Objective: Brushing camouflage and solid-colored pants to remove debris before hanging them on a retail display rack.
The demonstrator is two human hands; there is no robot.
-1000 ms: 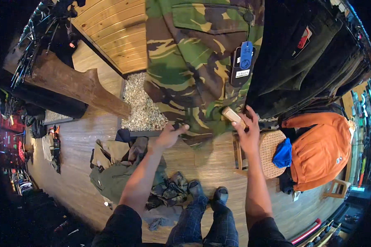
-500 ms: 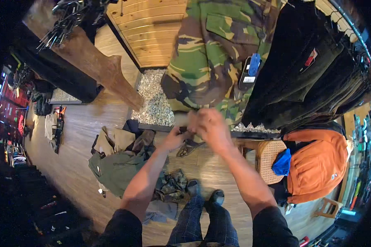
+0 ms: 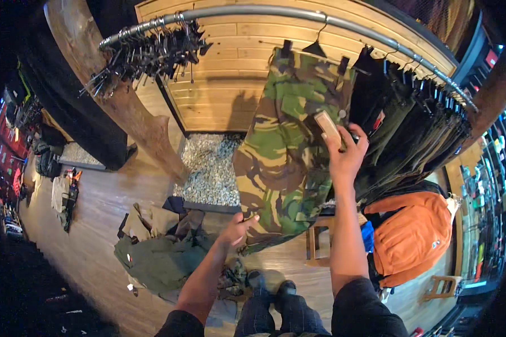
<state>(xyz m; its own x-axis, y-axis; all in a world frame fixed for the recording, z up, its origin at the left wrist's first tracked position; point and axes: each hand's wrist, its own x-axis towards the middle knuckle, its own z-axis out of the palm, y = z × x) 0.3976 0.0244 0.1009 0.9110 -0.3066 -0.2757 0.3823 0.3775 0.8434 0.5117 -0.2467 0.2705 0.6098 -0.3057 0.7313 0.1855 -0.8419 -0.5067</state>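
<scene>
Camouflage trousers [image 3: 278,151] in green, brown and tan hang from a hanger [image 3: 315,48], its clips at the waistband. My left hand [image 3: 238,229] is closed on the edge of a trouser leg, low on the left, pulling it slightly outward. Farther up on the right, my right hand [image 3: 347,151] holds a pale cardboard tag [image 3: 326,124] between thumb and fingers, in front of the trousers. Part of the tag is covered by the thumb.
A curved metal rail [image 3: 253,10] carries dark trousers [image 3: 410,123] on the right and bare hangers [image 3: 157,53] on the left. Below lie a heap of clothes [image 3: 163,253], a gravel bed [image 3: 208,168], a wooden stool [image 3: 319,241] and an orange jacket [image 3: 413,241]. A log post [image 3: 135,118] stands left.
My hands, close together at the trouser hem before, are now apart. The right hand has gone up to the tag; the left stays low. The view has tilted up, bringing the rail in.
</scene>
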